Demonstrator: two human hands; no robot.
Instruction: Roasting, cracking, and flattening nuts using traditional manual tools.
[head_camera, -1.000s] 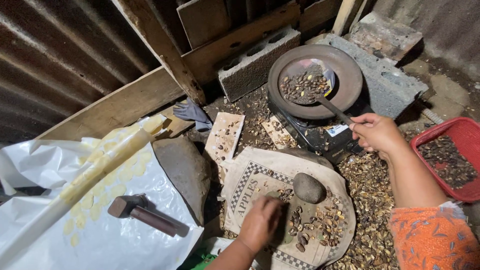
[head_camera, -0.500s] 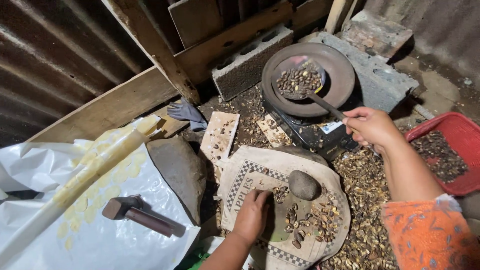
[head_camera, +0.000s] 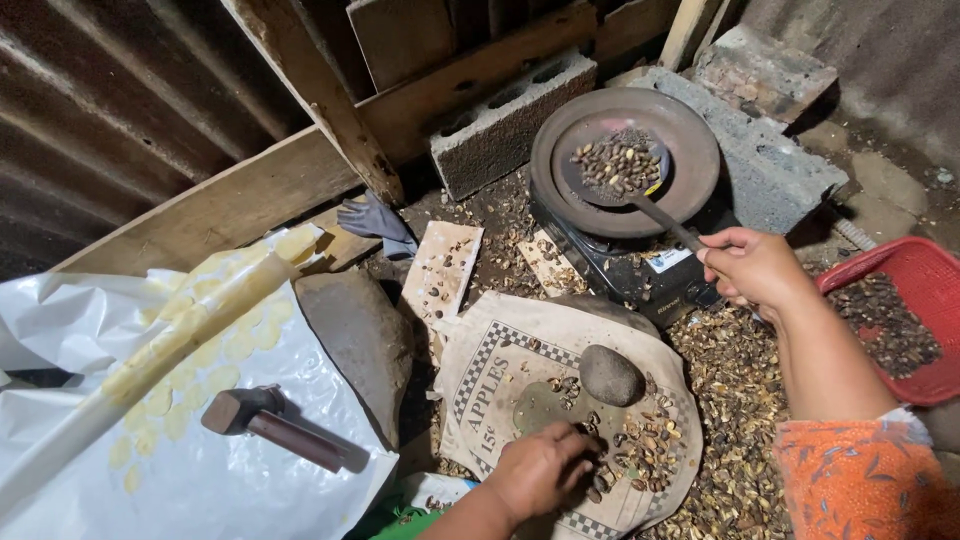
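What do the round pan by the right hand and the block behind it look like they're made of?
The pan looks like dull, dark metal, possibly iron: matte brown-grey, thin rim. The block looks like rough grey concrete, with hollow cores in its top. The right hand holds the scoop's handle.

Stood hemmed by a rusty corrugated metal wall (head_camera: 110, 110) and rough wooden beams (head_camera: 300, 90) — grey concrete blocks (head_camera: 500, 130) beyond, dim light, shell-strewn dirt floor (head_camera: 735, 400).

left hand (head_camera: 540, 468) fingers hidden among nuts (head_camera: 645, 450); red basket (head_camera: 900, 300) cut off by right edge
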